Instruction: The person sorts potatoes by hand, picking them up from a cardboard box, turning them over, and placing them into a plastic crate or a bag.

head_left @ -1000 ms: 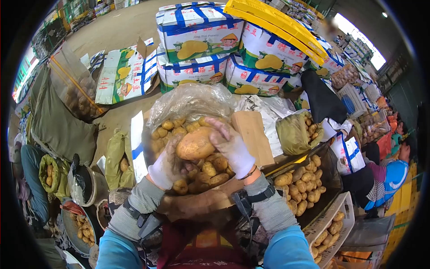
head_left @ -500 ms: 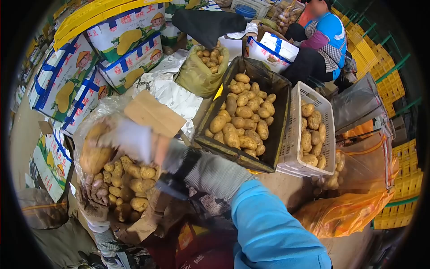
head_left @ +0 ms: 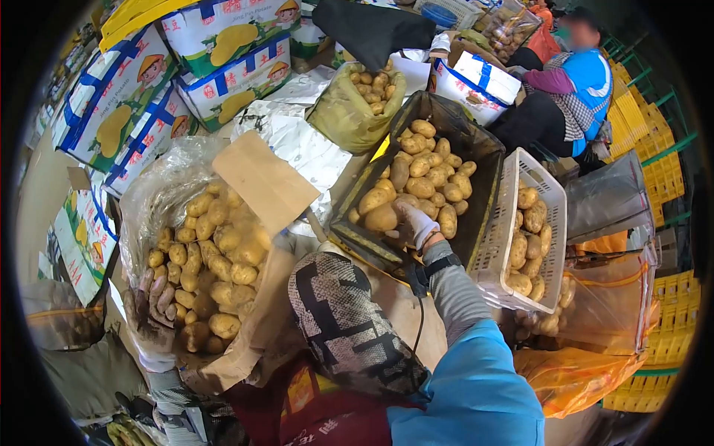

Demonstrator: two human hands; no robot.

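Observation:
My right hand, in a pale glove, reaches into the dark crate. Its fingers and thumb close around a potato at the crate's near left corner. Many more potatoes lie heaped in that crate. On the left, my left hand wears a soil-stained glove and rests inside the edge of a cardboard box. Its fingers are stretched out against the potatoes filling this box. Clear plastic film lines the box, and a brown cardboard flap stands over its far side.
A white slatted crate of potatoes stands right of the dark crate. Behind them sits an olive sack of potatoes. Printed potato cartons are stacked at back left. A co-worker sits at back right. My knee rises between the containers.
My right hand has moved from above the cardboard box, where it held a potato, rightward into the dark crate. My left hand stays at the box's left edge. The view has shifted slightly.

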